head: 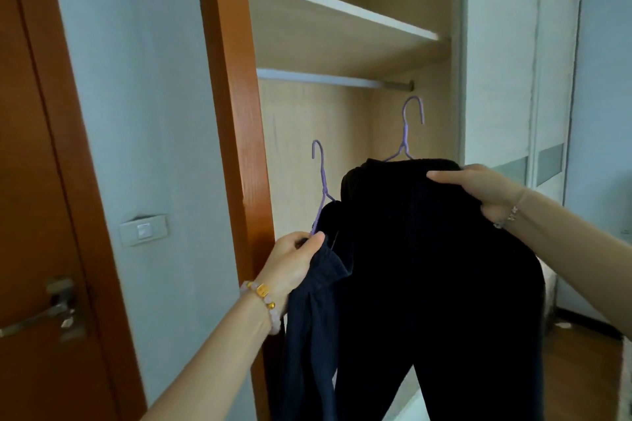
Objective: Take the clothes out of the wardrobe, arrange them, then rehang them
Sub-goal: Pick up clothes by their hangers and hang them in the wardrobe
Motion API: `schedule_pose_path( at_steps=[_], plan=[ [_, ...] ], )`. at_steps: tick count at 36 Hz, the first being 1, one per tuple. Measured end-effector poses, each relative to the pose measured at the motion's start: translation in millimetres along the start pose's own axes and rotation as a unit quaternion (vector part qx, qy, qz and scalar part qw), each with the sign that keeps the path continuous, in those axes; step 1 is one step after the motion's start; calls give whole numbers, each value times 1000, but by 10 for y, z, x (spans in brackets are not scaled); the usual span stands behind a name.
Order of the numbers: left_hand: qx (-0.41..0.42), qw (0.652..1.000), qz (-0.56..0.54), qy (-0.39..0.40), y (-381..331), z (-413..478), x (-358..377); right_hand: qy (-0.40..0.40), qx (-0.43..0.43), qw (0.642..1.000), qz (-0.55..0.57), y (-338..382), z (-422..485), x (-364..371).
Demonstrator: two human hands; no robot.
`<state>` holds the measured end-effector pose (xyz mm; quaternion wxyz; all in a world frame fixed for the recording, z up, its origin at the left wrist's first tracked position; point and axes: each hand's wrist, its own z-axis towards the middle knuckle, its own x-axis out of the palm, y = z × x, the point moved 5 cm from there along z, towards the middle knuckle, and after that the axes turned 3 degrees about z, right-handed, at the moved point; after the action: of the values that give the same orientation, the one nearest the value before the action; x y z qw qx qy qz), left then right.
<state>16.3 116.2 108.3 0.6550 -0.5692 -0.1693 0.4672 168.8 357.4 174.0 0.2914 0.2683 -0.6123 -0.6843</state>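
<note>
The left grip (pixel 294 260) is pinching the navy garment (pixel 307 335) against its purple hanger (pixel 319 174); the right grip (pixel 478 191) is clasping the top of the black garment (pixel 427 284) over a second hanger (pixel 408 126). Both are hanging limp, probably light, before the wardrobe (pixel 307 120), below its rail (pixel 318 78); the hanger shoulders are likely offering the surest hold.

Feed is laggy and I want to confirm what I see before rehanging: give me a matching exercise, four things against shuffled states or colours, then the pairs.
1 left hand
2 right hand
3 upper hanger
4 rail

a grips the black garment
b purple
c grips the navy garment
d no hanger hooked on it

Pairs: 1-c, 2-a, 3-b, 4-d
</note>
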Motion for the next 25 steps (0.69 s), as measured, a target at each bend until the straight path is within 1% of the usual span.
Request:
schedule_pose_path(
  at_steps=[2,5,8,10,16,21,25],
  plan=[
    [-9,999,-46,-1,52,209,94,10,-9,1000,-3,5,135,105],
    [-37,988,-151,3,128,479,231,-2,-38,998,-45,34,428,173],
    [-57,976,-207,22,136,707,391,-5,-57,991,-122,102,659,232],
    [-63,970,-234,22,116,871,475,-4,-64,986,-155,139,807,259],
    [-63,964,-258,-7,80,1314,495,9,-86,979,-183,218,1407,283],
    [-55,968,-239,-58,100,1685,451,51,-116,979,-158,330,1988,449],
    [-34,966,-227,-117,73,1993,413,98,-140,976,-133,386,2488,615]
  ],
)
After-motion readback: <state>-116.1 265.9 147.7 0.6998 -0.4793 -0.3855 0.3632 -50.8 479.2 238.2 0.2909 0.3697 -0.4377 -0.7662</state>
